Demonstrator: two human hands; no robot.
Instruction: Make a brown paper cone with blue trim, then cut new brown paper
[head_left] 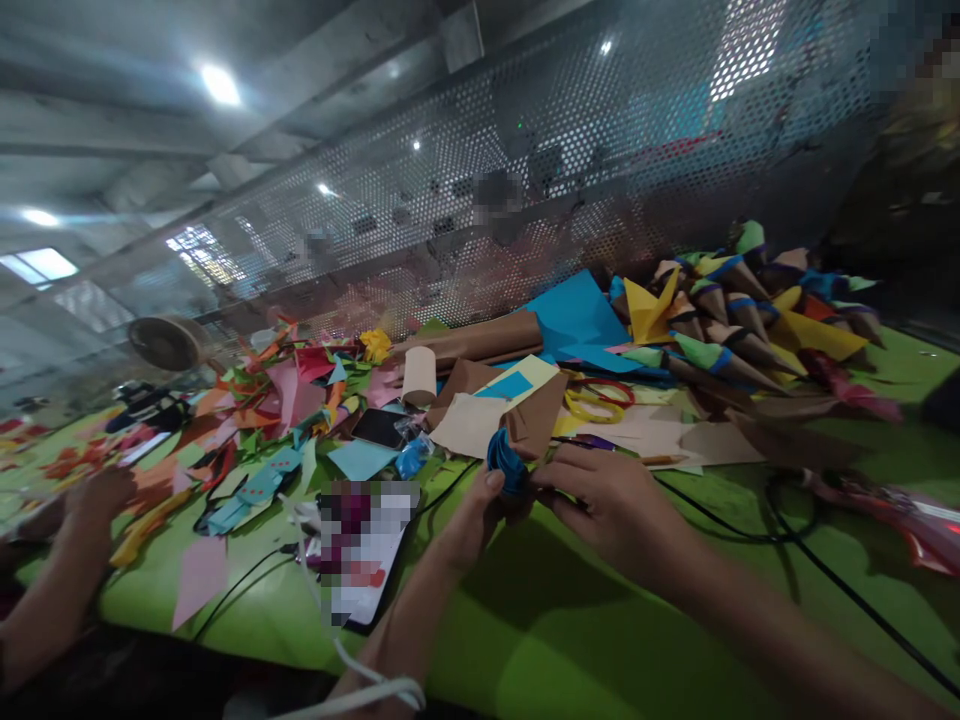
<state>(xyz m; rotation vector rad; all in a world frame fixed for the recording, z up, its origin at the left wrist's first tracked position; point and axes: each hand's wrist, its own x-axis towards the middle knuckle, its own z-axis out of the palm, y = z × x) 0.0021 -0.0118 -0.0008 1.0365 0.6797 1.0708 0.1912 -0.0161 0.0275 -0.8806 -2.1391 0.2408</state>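
In the head view, my left hand [478, 520] pinches a small blue paper flower [507, 460], its curled layers upright above the thumb. From the right side my right hand [600, 500] reaches to the same flower, fingertips pressed together at its lower right edge; what exactly lies between them is partly hidden. Just behind the hands are brown and cream paper pieces [472, 425], a pencil [664, 459] and yellow-handled scissors [592, 407]. Left of my left forearm lies a phone [379, 570] with a lit screen, partly pixelated.
Paper cones [739, 310] are heaped at the back right, beside blue sheets [574, 315]. Colourful scraps [277, 395] cover the left of the green table [570, 640]. A black cable [720, 528] runs right. Another person's hand [101, 500] rests at far left. Perforated metal [465, 220] stands behind.
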